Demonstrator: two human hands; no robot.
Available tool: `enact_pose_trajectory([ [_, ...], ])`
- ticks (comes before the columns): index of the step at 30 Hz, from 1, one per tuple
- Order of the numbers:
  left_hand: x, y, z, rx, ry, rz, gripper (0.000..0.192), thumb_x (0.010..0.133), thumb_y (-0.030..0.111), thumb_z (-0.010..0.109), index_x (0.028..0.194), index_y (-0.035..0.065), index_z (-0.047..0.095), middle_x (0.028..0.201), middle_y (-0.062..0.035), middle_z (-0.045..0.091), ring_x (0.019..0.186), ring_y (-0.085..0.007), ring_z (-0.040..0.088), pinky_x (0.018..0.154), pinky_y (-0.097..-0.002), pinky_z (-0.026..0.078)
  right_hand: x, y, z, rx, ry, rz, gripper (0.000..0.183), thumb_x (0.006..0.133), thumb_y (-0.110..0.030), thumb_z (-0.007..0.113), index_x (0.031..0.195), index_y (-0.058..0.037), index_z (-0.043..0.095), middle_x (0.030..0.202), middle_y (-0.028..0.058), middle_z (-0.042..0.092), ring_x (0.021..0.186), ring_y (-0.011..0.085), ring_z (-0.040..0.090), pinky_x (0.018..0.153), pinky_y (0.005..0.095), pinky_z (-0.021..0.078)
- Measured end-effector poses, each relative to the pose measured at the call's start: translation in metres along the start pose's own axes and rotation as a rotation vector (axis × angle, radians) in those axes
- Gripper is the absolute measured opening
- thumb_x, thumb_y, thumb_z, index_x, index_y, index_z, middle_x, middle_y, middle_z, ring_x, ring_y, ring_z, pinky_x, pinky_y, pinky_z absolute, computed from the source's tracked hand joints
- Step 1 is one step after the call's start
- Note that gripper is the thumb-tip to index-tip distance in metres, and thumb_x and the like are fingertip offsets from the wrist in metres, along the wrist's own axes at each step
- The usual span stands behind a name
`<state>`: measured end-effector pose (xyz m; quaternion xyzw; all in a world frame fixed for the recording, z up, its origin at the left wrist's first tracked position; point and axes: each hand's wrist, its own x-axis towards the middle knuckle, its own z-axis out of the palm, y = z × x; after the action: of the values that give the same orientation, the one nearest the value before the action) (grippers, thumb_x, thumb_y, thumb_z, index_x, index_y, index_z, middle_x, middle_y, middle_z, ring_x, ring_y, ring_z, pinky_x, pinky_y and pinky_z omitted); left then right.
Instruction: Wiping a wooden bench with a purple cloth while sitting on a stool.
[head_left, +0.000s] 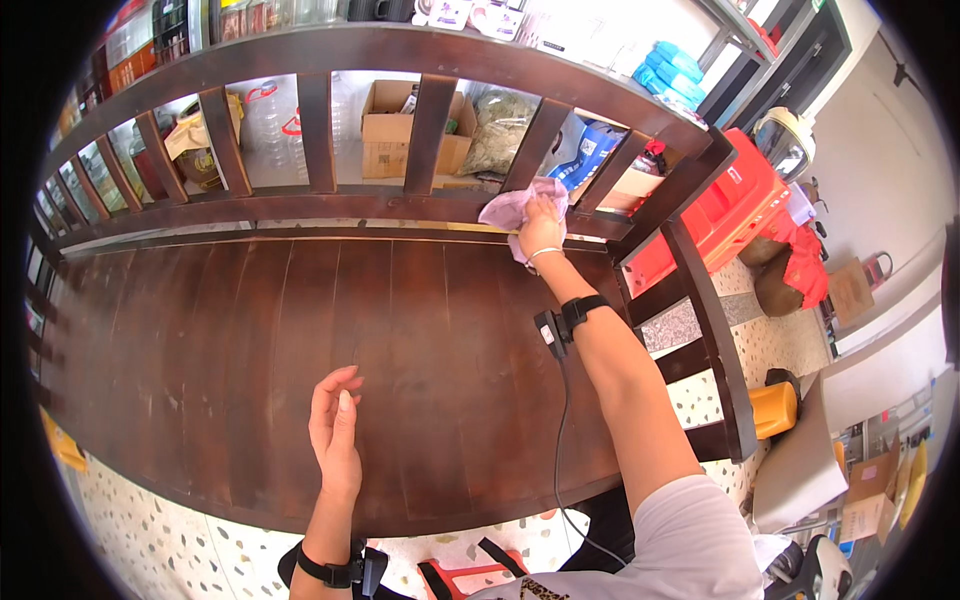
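A dark wooden slatted bench (360, 322) fills the space before me, its plank seat nearest and its slatted backrest (431, 135) beyond. My right hand (541, 225) reaches out to the lower rail of the backrest, gripping a pink cloth (517, 208) against it near the foot of a slat. Part of the cloth bunches over the rail and part hangs below, beside the wrist. Above the seat's front half, my left hand (337, 431) is held up with its fingers loosely curled and apart. It holds nothing.
Behind the backrest stand a cardboard box (386, 131), clear plastic bottles (266, 124) and a stuffed plastic bag (502, 127). Red plastic stools (739, 199) stand past the bench's right armrest (701, 322). A black cable (559, 435) hangs from my right forearm strap over the seat.
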<state>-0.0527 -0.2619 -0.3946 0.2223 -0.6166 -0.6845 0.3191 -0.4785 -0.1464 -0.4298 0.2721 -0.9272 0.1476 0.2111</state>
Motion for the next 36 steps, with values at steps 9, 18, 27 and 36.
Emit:
enact_pose_trajectory([
  [9,0.0,-0.001,0.001,0.029,0.047,-0.008,0.036,0.099,0.034,0.044,0.114,0.0042,0.056,0.119,-0.0065,0.057,0.108,-0.0166,0.054,0.091,-0.0315,0.041,0.022,0.011,-0.136,0.749,0.699,0.235,0.035,0.086,-0.009,0.055,0.118,0.0037,0.059,0.099,0.0155,0.068,0.089,0.0216,0.063,0.081,0.034,0.0494],
  [18,-0.002,-0.005,-0.016,-0.073,0.028,-0.02,0.034,0.099,0.03,0.048,0.119,0.0029,0.055,0.118,-0.0047,0.055,0.109,-0.0146,0.052,0.094,-0.0294,0.039,0.183,0.149,-0.219,-0.655,0.059,0.025,0.05,0.096,-0.03,0.028,0.121,0.0048,0.054,0.116,0.0216,0.063,0.113,0.0377,0.055,0.106,0.0485,0.0296],
  [27,-0.014,0.006,-0.031,-0.149,0.016,0.059,0.03,0.098,0.022,0.052,0.118,-0.0003,0.056,0.122,-0.0087,0.051,0.109,-0.0169,0.052,0.095,-0.0293,0.041,0.168,-0.119,-0.167,-0.282,0.317,-0.054,0.042,0.091,-0.033,0.037,0.102,-0.0065,0.068,0.116,0.0135,0.064,0.121,0.0289,0.049,0.104,0.0619,0.0237],
  [36,-0.032,0.025,-0.081,-0.131,0.072,0.094,0.035,0.1,0.03,0.046,0.121,0.003,0.053,0.123,-0.0055,0.052,0.113,-0.0162,0.05,0.097,-0.0323,0.038,0.154,-0.339,-0.144,-0.188,0.262,-0.201,0.049,0.091,-0.038,0.035,0.11,-0.0065,0.068,0.126,0.0135,0.06,0.126,0.0295,0.044,0.108,0.0592,0.0151],
])
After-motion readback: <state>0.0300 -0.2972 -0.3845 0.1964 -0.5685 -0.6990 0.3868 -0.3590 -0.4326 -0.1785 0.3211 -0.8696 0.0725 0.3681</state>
